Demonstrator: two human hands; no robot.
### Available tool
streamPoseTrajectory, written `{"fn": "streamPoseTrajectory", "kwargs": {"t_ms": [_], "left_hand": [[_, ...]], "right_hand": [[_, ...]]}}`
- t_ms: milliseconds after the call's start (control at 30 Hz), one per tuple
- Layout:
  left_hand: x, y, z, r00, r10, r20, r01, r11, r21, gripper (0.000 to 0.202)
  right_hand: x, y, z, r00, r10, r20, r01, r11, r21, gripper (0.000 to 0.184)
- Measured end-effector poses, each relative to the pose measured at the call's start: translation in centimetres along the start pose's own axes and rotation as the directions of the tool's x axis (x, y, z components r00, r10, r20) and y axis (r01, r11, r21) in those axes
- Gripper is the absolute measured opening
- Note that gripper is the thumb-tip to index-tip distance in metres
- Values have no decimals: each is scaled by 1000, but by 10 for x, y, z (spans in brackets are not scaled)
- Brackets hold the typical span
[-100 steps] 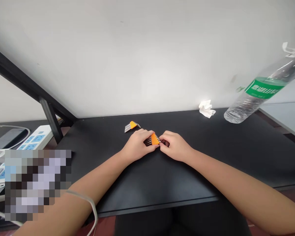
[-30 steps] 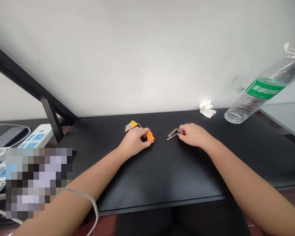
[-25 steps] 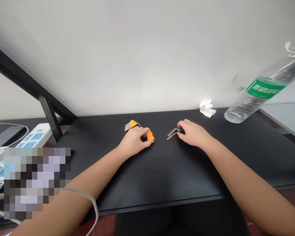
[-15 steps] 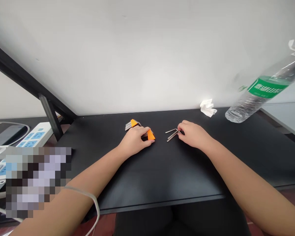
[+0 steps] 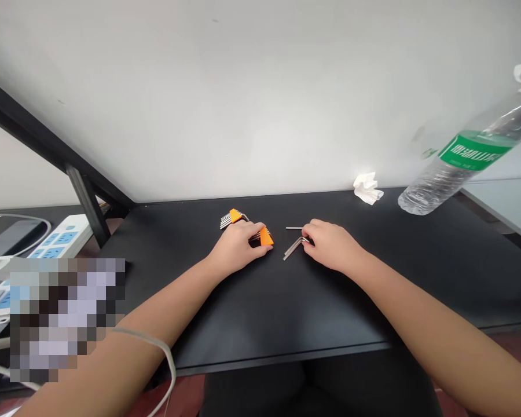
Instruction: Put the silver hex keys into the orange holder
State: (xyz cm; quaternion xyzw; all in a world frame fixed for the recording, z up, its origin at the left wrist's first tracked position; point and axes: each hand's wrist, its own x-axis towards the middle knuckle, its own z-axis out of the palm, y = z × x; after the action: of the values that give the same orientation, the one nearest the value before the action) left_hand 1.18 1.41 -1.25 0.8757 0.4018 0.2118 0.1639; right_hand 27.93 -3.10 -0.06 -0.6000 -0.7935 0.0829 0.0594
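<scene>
On the black tabletop my left hand (image 5: 237,249) is closed around an orange hex key holder (image 5: 266,237), thumb and index finger at its right end. A second orange part (image 5: 235,216) shows beyond the knuckles, with several thin metal key ends sticking out leftward. My hand hides the stretch between, so I cannot tell whether both parts are one piece. To the right, my right hand (image 5: 330,244) pinches a few loose L-shaped hex keys (image 5: 292,248) by their bent ends. One more straight shaft (image 5: 294,228) points left from the fingertips. Both hands rest low over the table, a small gap apart.
A crumpled white tissue (image 5: 367,189) lies by the wall. Right of it stands a clear plastic bottle (image 5: 434,182) with a green label. At left are a white power strip (image 5: 76,229), a black metal frame (image 5: 87,200) and a pale cable (image 5: 167,350) crossing my left forearm.
My right hand has shifted slightly left and nearer, toward the holder. The keys in it have spread, one shaft now apart from the others. My left hand has stayed in place.
</scene>
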Motion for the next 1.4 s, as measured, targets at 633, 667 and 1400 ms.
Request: {"fn": "streamPoseTrajectory", "kwargs": {"t_ms": [633,667,1400], "left_hand": [[0,2,0,1000,-2,13,2,1000,1,21],[0,1,1,1000,-3,7,3,1000,-3,22],[-11,28,5,955,292,-53,-293,956,2,34]], "right_hand": [[27,34,20,989,47,-137,-27,988,149,23],[27,35,19,990,38,-132,-18,988,153,23],[7,-13,7,951,-292,97,38,425,905,27]]}}
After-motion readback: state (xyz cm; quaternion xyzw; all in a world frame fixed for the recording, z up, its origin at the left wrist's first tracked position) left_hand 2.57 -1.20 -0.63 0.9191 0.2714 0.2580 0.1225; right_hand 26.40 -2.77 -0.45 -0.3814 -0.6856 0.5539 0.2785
